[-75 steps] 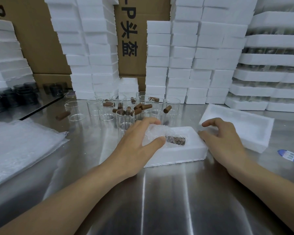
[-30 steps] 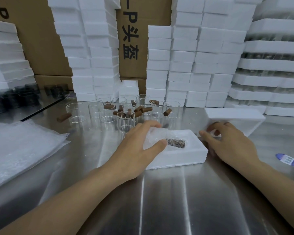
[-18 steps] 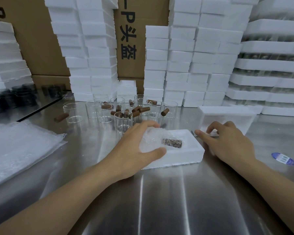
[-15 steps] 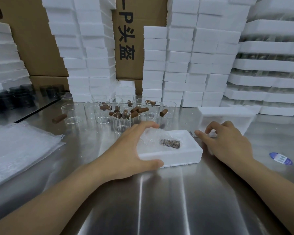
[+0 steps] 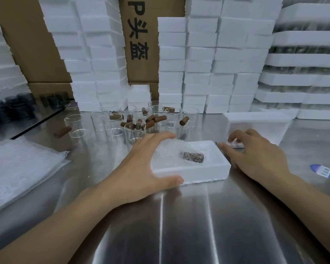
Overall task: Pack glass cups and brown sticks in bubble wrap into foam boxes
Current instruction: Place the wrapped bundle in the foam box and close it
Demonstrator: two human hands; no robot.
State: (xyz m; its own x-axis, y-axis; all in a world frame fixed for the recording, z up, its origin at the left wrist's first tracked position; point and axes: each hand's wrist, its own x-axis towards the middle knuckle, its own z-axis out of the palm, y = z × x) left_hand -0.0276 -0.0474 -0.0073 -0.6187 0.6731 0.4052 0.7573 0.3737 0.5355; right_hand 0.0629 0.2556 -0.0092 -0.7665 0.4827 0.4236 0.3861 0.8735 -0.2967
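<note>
**Holding a packed foam box on a steel counter**

A pile of bubble wrap sheets [image 5: 17,168] lies along the left edge of the counter [image 5: 179,225]. Dark cups [image 5: 13,109] stand beyond it, toward the far left corner.

Left of centre, near the far edge, clear glass cups [image 5: 114,122] stand upright in a cluster. Brown sticks [image 5: 156,119] lie on and among them, and one stray stick [image 5: 62,132] lies apart to their left.

An open foam box [image 5: 198,172] sits in the middle of the counter. The left grip [image 5: 141,168] clasps its left end, with the thumb pressed along the near wall. The fingers arch over the far rim onto crumpled bubble wrap [image 5: 168,149] inside. A wrapped stick [image 5: 192,156] shows through the wrap at the box's middle.

The right grip [image 5: 255,155] rests just right of the box, one finger stretched toward its right end. The other fingers curl at the near lower edge of a foam lid [image 5: 259,124] just beyond. They are blurred, so it is unclear whether they hold it.

A blue label [image 5: 324,171] lies near the right edge. Stacks of foam boxes [image 5: 198,63] line the far edge in front of cardboard cartons [image 5: 139,44].
</note>
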